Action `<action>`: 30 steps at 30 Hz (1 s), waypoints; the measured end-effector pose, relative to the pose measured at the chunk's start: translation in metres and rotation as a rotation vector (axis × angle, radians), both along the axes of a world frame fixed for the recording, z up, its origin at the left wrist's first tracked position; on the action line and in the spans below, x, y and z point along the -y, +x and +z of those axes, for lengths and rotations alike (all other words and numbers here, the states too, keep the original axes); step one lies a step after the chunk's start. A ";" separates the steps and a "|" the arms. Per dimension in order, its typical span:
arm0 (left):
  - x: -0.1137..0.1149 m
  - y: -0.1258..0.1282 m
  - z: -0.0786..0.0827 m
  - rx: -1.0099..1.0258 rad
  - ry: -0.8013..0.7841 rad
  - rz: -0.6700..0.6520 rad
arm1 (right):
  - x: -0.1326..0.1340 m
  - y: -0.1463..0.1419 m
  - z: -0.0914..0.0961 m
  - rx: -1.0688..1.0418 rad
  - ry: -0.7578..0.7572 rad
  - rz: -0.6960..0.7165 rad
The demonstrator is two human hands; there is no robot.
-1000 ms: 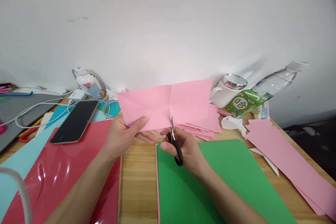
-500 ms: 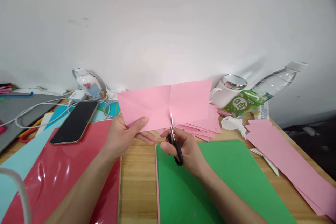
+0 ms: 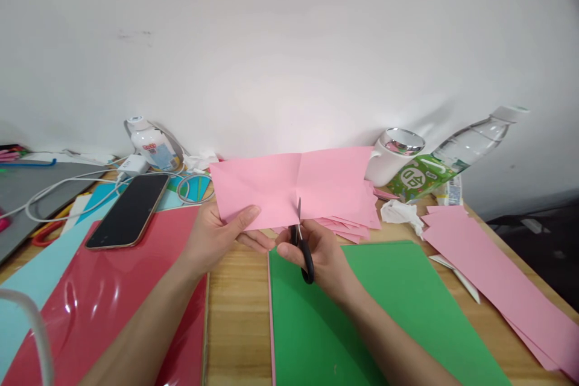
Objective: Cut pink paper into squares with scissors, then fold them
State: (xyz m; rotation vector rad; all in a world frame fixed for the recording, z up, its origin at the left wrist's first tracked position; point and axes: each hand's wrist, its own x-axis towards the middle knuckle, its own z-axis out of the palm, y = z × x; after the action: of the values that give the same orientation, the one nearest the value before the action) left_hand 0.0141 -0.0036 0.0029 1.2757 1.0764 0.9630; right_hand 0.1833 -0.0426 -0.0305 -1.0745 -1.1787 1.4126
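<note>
- One wood-grain desk [image 3: 237, 325], its far edge along a white wall; against half a second ago, only the hands and what they hold have visibly shifted.
- One glossy red pack [image 3: 113, 277] in clear plastic, at the desk's near left.
- One green paper stack [image 3: 407, 301], right of the near edge's middle, a pink margin showing along its left side.
- One creased pink paper sheet [image 3: 257, 187], held up before the far edge; it has slid slightly right and lower.
- Long pink paper strips [image 3: 497, 283], at least two, overlapping along the right edge.
- Two hands, very near each other; whether their fingertips touch I cannot tell. The left hand [image 3: 224, 235] pinches the sheet's lower left corner; the right hand [image 3: 323, 250] is wrapped round the scissor handles.
- Two bottles by the far edge: a clear plastic bottle [image 3: 479, 139], tilted, towards the right corner, and a white labelled bottle [image 3: 156, 146] farther left.
- One white mug [image 3: 386, 160] with a mirror-bright top, beside the clear one.
- One black phone [image 3: 129, 211], partly on the red pack.
- One pair of black-handled metal scissors [image 3: 307, 262], blade at the sheet's lower middle, near the crease, moved slightly right with it.
- One crumpled white tissue [image 3: 401, 212], left of the strips.
</note>
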 end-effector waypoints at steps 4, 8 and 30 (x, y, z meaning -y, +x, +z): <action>0.000 0.000 0.000 0.003 0.000 0.003 | 0.000 0.001 0.000 0.010 0.001 0.006; 0.001 0.000 0.001 0.005 0.004 0.000 | 0.000 -0.001 0.001 0.029 -0.013 -0.001; 0.001 -0.002 -0.002 0.034 -0.003 -0.023 | 0.001 -0.002 0.002 0.004 -0.077 -0.030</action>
State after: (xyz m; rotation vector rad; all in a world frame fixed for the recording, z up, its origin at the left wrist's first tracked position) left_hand 0.0122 -0.0043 0.0006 1.2627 1.0344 0.9620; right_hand 0.1808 -0.0435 -0.0288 -1.1440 -1.1145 1.4428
